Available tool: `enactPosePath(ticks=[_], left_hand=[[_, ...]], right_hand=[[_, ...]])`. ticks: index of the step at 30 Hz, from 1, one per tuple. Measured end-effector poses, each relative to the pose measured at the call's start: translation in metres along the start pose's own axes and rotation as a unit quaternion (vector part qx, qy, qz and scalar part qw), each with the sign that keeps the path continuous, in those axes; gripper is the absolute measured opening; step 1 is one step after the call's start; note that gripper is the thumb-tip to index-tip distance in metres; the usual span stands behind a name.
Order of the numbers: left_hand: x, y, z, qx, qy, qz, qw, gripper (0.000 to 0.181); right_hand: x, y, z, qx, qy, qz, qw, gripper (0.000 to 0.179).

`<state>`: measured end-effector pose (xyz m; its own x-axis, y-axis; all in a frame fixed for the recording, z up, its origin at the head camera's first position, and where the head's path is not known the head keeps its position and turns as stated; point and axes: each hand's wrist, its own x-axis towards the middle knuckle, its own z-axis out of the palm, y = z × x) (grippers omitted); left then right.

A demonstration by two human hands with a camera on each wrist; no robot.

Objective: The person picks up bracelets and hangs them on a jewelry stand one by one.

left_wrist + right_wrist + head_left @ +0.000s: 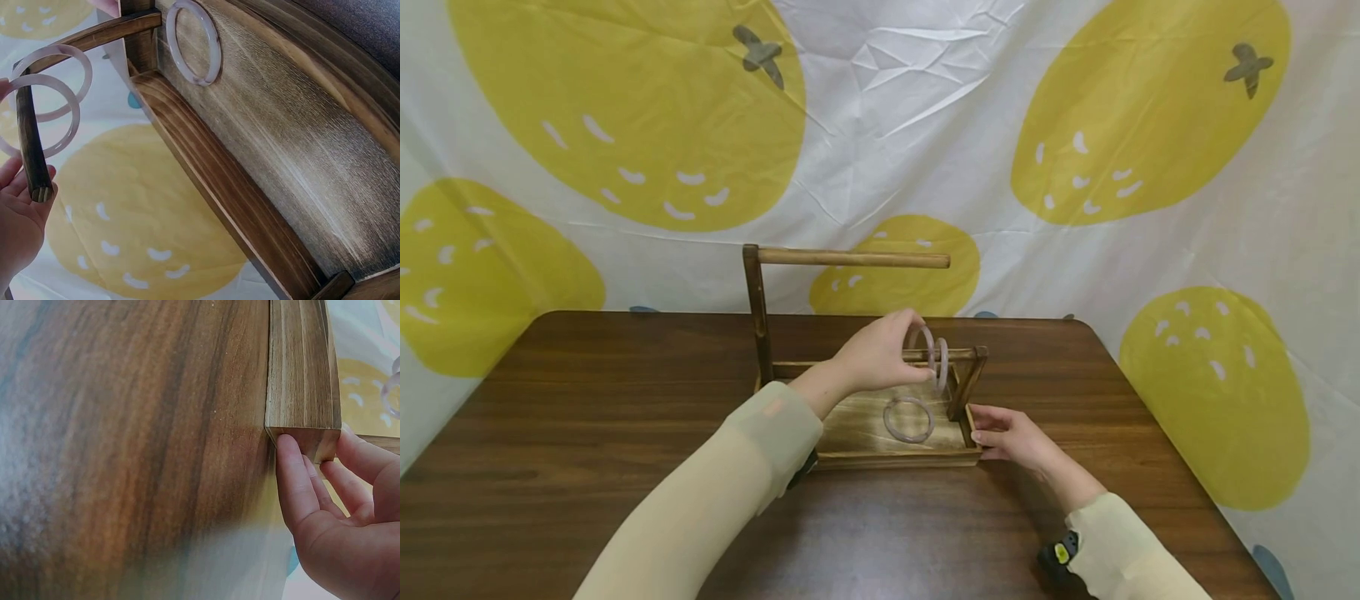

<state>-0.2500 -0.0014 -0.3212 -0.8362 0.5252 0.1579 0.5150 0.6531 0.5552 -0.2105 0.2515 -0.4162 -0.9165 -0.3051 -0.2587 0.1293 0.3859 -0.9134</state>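
A brown wooden jewelry stand [880, 460] has a shallow tray and two posts, each bearing a horizontal rod. My left hand [876, 354] pinches a pale translucent bangle [928, 343] at the lower rod [32, 144]. A second bangle [942, 367] hangs around that rod, closer to its post [967, 387]. In the left wrist view both rings encircle the rod. A third bangle [908, 419] lies flat in the tray. At the right end, my right hand [1011, 435] holds the tray's end wall [305, 439] with its fingertips; some finger contact is hidden.
The taller upper rod [853, 258] extends rightward from the left post [756, 308], above and behind my left hand. Beneath the stand is a dark wood table [625, 400]. Behind it hangs a white curtain [910, 108] printed with yellow fruit.
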Motion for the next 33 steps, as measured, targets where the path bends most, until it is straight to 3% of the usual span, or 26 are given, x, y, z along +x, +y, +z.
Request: enactPosePath(ticks=[9,19,28,33], left_hand=[[0.0009,-0.0003,0.002,0.018,-0.009,-0.009,0.9998,0.064],[0.0025,-0.0012,0.005,0.05,-0.011,0.004,0.9987,0.062],[0.002,0.0004,0.0038,0.125,-0.013,0.001,0.992,0.066],[0.002,0.0006,0.0035,0.134,-0.018,-0.011,0.9908,0.067]], right_hand=[[-0.0013,0.0001,0.0,0.0,-0.004,0.002,1.0,0.055],[-0.0011,0.0009,0.0001,0.0,0.0,0.004,1.0,0.056],[-0.0002,0.0007,-0.0015,-0.003,-0.002,0.003,1.0,0.057],[0.0003,0.0008,-0.0019,-0.002,-0.002,0.005,1.0,0.057]])
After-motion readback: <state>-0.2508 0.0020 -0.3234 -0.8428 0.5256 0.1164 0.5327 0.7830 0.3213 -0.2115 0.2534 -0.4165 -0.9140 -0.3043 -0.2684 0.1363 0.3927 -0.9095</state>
